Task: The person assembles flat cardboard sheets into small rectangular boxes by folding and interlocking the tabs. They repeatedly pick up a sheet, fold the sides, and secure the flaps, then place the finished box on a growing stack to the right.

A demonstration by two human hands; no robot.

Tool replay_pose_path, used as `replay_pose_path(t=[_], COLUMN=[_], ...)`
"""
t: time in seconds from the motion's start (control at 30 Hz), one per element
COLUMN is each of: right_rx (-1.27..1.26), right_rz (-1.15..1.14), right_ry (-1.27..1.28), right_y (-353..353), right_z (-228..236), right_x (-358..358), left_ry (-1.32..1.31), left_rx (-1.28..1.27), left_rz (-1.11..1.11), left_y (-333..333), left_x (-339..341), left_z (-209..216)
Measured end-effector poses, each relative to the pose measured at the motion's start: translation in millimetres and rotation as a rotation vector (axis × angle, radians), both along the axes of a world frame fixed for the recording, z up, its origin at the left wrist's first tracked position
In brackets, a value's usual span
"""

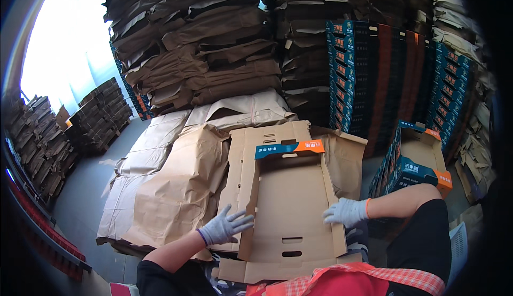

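Note:
A partly folded cardboard tray box (291,200) lies in front of me, its plain brown inside facing up. The side walls stand up, and the far end wall with its teal and orange band (289,149) is raised. Toward my body the near end flap (278,270) lies folded out, beyond two slots. My left hand (225,227), in a light grey glove, has its fingers spread beside the left wall. On the other side my right hand (346,212), gloved alike, rests its stretched fingers at the right wall. Under the tray lies flat brown cardboard (235,181).
Paper-wrapped bundles (176,189) lie left of the tray. Finished teal and orange boxes (411,162) are nested at the right. Tall stacks of brown cardboard (197,39) and teal boxes (342,77) rise behind. A red rail (43,226) runs along the far left.

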State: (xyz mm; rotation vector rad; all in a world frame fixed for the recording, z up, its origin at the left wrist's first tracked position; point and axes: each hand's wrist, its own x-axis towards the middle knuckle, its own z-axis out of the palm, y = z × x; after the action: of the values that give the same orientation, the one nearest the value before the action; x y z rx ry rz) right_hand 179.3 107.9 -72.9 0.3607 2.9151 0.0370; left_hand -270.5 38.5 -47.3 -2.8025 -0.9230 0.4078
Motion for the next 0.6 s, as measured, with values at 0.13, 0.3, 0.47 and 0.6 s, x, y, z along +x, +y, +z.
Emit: replay_pose_path(t=[0.13, 0.3, 0.47, 0.6], right_rx=[-0.153, 0.016, -0.237, -1.324], right_rz=[-0.179, -0.728, -0.490, -0.191], right_ry=[-0.021, 0.586, 0.220, -0.482], right_y=[-43.2, 7.3, -9.2, -67.0], right_z=[19.7, 48.5, 54.9, 35.6], right_x=[-12.1, -21.2, -3.8, -8.4], left_ry=[-0.026, -0.504, -0.462, -0.437], left_rx=[-0.253, -0.058, -0.387, -1.356], left_rz=[-0.040, 0.534, 0.162, 0.106], left_y=[22.6, 41.4, -20.7, -79.3], left_x=[45.0, 73.4, 55.2, 49.8], left_z=[-21.5, 13.5, 10.0, -19.3])
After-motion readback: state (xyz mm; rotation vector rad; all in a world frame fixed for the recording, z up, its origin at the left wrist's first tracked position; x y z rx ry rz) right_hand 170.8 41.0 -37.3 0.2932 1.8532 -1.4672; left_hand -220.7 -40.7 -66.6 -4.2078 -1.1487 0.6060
